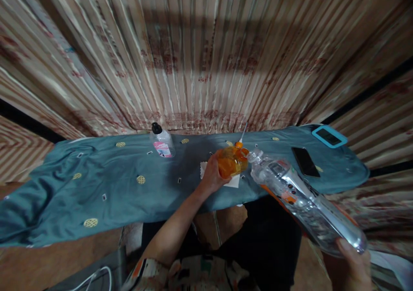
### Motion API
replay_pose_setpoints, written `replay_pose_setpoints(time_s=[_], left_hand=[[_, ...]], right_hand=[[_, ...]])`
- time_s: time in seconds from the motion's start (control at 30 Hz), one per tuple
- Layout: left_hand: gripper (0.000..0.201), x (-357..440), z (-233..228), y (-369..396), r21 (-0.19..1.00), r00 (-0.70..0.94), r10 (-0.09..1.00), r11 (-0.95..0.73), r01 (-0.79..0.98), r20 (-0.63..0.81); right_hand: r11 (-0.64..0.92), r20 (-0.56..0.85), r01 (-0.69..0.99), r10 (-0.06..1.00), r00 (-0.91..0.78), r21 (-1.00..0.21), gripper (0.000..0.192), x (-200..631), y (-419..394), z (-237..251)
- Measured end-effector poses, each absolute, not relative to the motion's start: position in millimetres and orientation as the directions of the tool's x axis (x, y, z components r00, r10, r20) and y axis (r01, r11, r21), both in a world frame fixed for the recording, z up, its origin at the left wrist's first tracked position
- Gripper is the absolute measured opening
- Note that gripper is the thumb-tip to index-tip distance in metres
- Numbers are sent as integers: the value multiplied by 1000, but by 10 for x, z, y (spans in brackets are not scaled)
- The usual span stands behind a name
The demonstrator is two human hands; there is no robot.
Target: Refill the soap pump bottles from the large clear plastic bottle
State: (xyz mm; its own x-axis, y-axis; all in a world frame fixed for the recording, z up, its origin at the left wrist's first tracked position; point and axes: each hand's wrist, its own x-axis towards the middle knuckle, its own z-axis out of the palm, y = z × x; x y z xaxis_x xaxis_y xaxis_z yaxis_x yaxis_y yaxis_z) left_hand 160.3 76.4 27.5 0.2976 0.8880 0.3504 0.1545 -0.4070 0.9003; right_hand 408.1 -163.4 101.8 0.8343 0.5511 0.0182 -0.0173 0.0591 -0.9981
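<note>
My left hand (213,173) is wrapped around a small translucent orange bottle (231,164), tilted with its mouth to the right. Across from it, my right hand (351,256) grips a large clear plastic bottle (300,196) near its base. That bottle slants down to the left, and its neck is right by the orange bottle's mouth; I cannot tell whether they touch. Just behind the orange bottle lies an orange cap (238,145) with a thin pale tube. A white paper (235,182) shows partly beneath my left hand.
A clear pump bottle (164,145) with a black top stands on the teal cloth-covered board (122,200). Toward the right lie a black phone (305,162) and a blue-framed device (329,136). Striped curtains (200,59) hang close behind. A white cable (97,274) is at lower left.
</note>
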Motion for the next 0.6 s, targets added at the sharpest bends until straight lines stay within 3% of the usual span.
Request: replay_pose_setpoints(time_s=[0.2,0.6], left_hand=[[103,1607,242,763,894,312,886,-409,181,342],[105,1614,236,761,890,311,897,-393,231,316]], right_hand=[[40,93,87,618,781,-995,87,4105,-1645,1058],[71,94,65,568,818,-995,89,4053,-1617,1173]])
